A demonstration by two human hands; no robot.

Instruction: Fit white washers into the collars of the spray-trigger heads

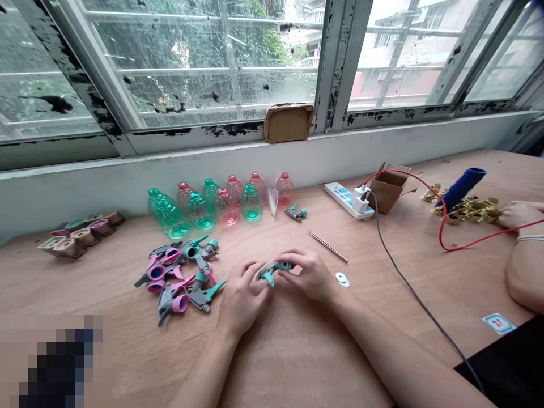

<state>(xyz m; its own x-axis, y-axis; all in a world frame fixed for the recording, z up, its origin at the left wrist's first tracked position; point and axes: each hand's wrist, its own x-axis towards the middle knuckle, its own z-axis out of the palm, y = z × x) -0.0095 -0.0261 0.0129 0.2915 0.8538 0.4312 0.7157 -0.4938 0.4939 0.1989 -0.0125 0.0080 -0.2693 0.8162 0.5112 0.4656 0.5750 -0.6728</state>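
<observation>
In the head view, a trigger sprayer head is at the centre of the frame, pinched from both sides: the left hand grips its grey end, the right hand its teal end, probably to steady it. Loose sprayer heads lie heaped at centre left, seemingly for easy reach; green and pink bottles stand along the wall, upper centre. Tweezers and white washers limit sideways room right of centre, the grey cable beyond them. Between the forearms, bare table runs to the bottom edge.
</observation>
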